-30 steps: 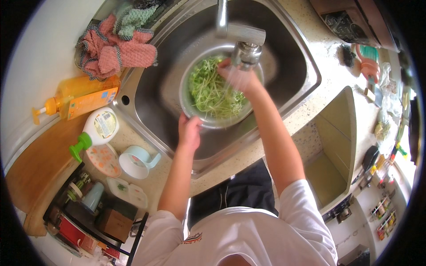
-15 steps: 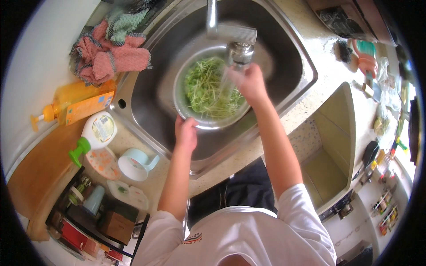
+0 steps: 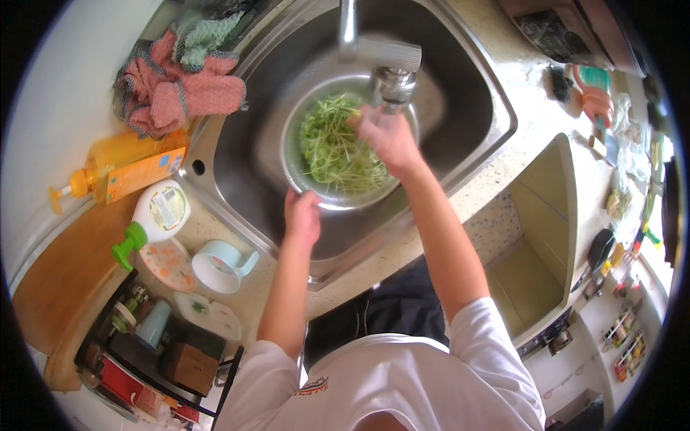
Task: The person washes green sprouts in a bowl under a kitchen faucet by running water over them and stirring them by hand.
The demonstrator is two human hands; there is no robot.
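A round metal bowl (image 3: 293, 176) of thin green sprouts (image 3: 338, 147) sits in the sink below the faucet (image 3: 394, 85). Its near-left rim is in the grip of my left hand (image 3: 302, 218), thumb on top and the other fingers mostly hidden beneath. Over the right part of the sprouts is my right hand (image 3: 390, 140), just under the faucet head. Motion smears its fingers, and a small yellowish bit shows at their tips; whether they hold it is unclear.
The steel sink (image 3: 496, 115) surrounds the bowl. Pink cloths (image 3: 180, 93), an orange pump bottle (image 3: 140, 165), a white bottle with a green top (image 3: 162, 212) and a pale blue cup (image 3: 219, 266) lie or stand on the left. A deep open basin (image 3: 539, 237) is at the right.
My right hand has shifted left and slightly down from beneath the faucet head, further over the sprouts. My left hand stays on the rim.
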